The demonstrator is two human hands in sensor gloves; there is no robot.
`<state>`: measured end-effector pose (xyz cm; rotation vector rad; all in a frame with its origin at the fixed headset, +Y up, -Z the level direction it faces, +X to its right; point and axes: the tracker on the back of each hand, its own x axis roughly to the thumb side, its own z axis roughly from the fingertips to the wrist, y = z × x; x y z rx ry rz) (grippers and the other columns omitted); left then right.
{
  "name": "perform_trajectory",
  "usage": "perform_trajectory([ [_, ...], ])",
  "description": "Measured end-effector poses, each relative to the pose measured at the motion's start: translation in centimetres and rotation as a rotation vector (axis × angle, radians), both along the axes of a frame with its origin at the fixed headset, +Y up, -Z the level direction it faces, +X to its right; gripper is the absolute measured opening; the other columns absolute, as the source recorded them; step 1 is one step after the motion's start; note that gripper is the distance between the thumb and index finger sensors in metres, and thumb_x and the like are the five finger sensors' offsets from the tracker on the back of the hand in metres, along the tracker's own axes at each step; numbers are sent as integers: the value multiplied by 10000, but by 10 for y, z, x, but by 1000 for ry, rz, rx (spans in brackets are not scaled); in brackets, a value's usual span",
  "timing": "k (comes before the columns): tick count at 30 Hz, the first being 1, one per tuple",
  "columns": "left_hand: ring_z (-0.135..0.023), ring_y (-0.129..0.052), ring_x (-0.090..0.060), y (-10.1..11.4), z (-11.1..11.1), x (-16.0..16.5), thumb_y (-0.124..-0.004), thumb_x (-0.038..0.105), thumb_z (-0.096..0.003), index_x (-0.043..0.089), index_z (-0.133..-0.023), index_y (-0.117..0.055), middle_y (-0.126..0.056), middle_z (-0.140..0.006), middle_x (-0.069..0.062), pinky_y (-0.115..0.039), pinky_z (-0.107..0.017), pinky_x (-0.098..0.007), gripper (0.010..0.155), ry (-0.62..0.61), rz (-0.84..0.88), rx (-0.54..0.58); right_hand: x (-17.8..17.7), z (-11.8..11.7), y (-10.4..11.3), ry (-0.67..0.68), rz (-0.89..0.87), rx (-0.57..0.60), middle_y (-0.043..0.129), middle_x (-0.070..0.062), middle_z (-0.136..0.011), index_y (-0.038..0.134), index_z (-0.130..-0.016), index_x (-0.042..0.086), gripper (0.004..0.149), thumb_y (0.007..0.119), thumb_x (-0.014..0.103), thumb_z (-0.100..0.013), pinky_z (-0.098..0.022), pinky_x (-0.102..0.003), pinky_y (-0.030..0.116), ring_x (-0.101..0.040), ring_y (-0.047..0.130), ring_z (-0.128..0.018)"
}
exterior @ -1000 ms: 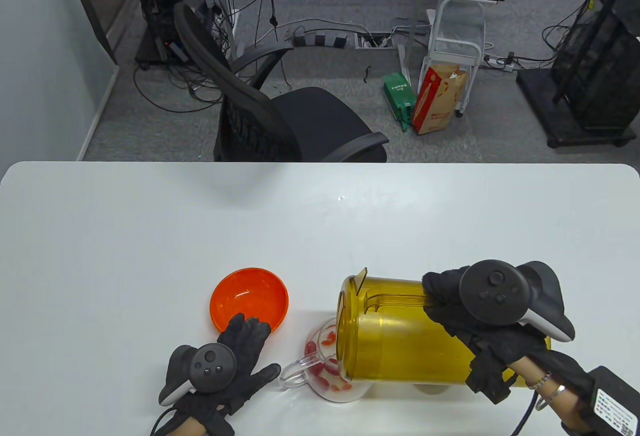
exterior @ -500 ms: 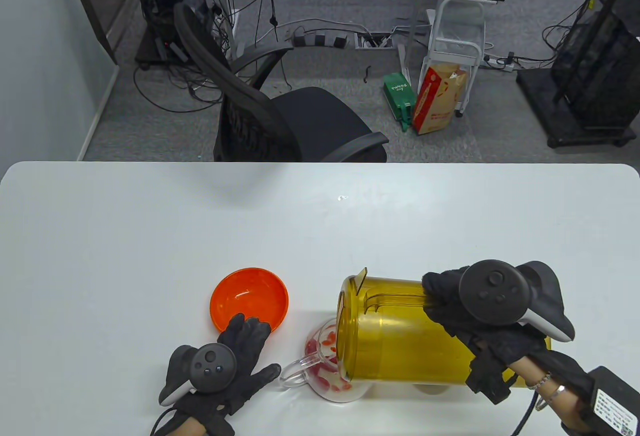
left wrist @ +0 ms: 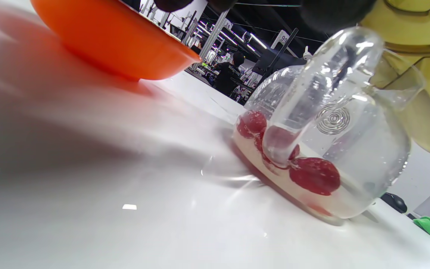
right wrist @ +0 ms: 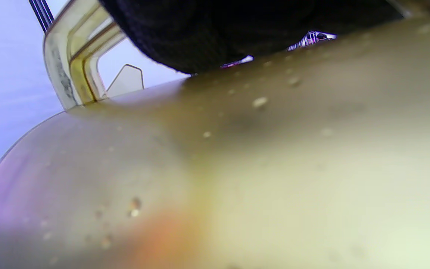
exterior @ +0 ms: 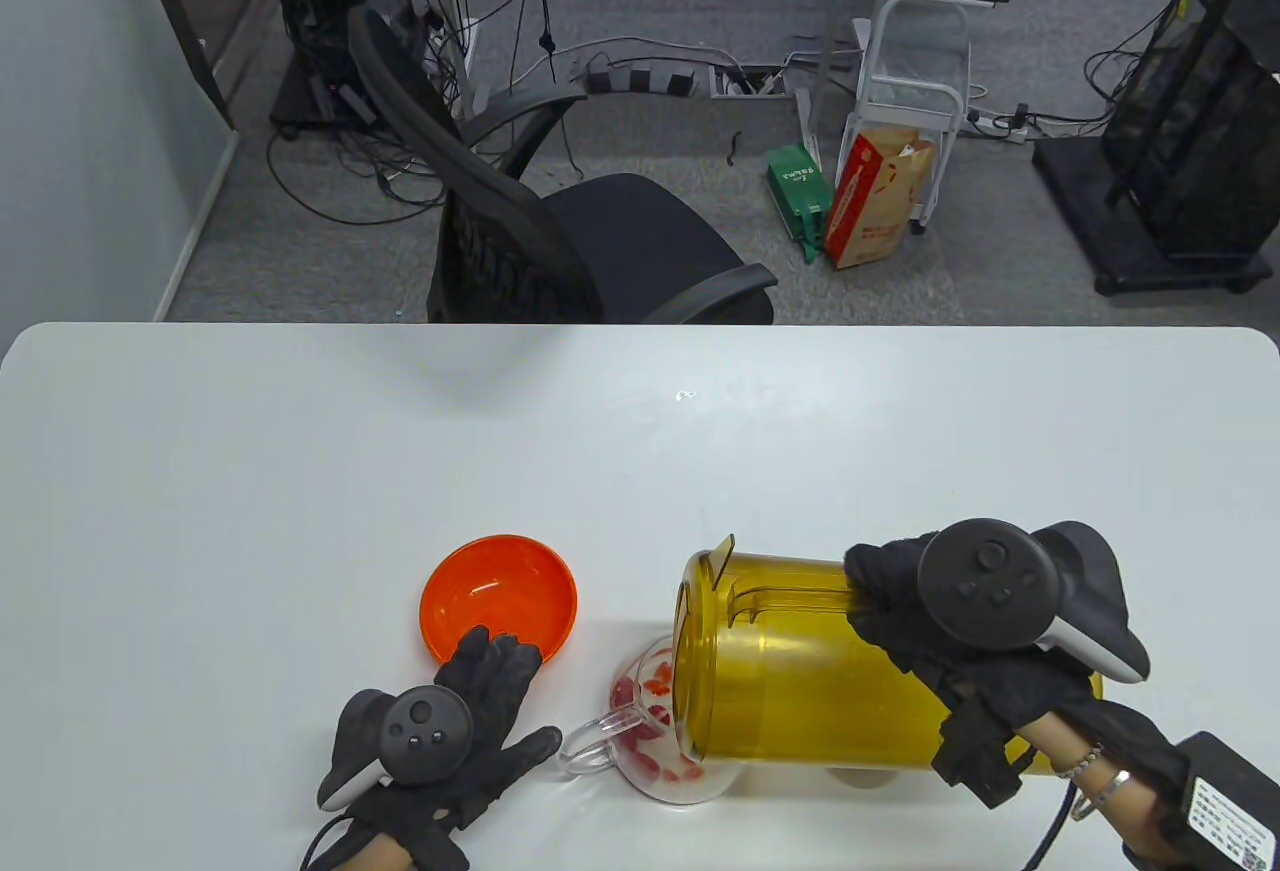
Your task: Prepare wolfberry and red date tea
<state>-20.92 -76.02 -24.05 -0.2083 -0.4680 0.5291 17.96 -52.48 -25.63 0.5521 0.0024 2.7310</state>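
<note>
The right hand (exterior: 930,626) grips the handle of a translucent yellow plastic pitcher (exterior: 800,676), tipped over a round glass teapot (exterior: 650,736) holding red dates; the left hand (exterior: 470,741) rests flat, fingers spread, beside it.

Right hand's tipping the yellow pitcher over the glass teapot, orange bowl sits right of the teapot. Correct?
Not quite. The orange bowl sits left of the glass teapot, as the table view shows. The rest holds: the right hand tips the yellow pitcher over the teapot.
</note>
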Motion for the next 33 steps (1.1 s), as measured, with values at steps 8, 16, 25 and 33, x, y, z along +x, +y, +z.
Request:
perform_trajectory([
  [8,-1098,-188,-482,0,0,0,-621,613,-577,103,-1138,-336,-350,-1212,-249,-299,-740,-630,810,1,2,1,0,0,0,1,1,-1,886,-190,-448,841,-752,44,309,881,233,-511,-501,-623,672,-354,832,-417],
  [16,-1098,-189,-483,0,0,0,-620,614,-576,102,-1139,-336,-349,-1212,-251,-298,-741,-630,812,-1,1,0,-1,-1,1,3,6,0,886,-190,-448,841,-752,45,309,881,233,-510,-502,-624,671,-354,831,-417],
  [25,-1098,-187,-482,1,0,0,-620,614,-577,103,-1139,-333,-350,-1212,-248,-298,-741,-630,811,-1,0,2,-2,-1,1,4,8,0,885,-190,-449,840,-752,44,309,881,233,-511,-502,-625,670,-355,831,-417],
  [33,-1098,-187,-483,0,0,0,-621,613,-577,104,-1138,-335,-349,-1212,-250,-298,-741,-630,810,-1,-2,1,-2,-1,1,5,9,0,885,-191,-449,841,-752,44,308,881,232,-511,-503,-626,669,-356,831,-418],
])
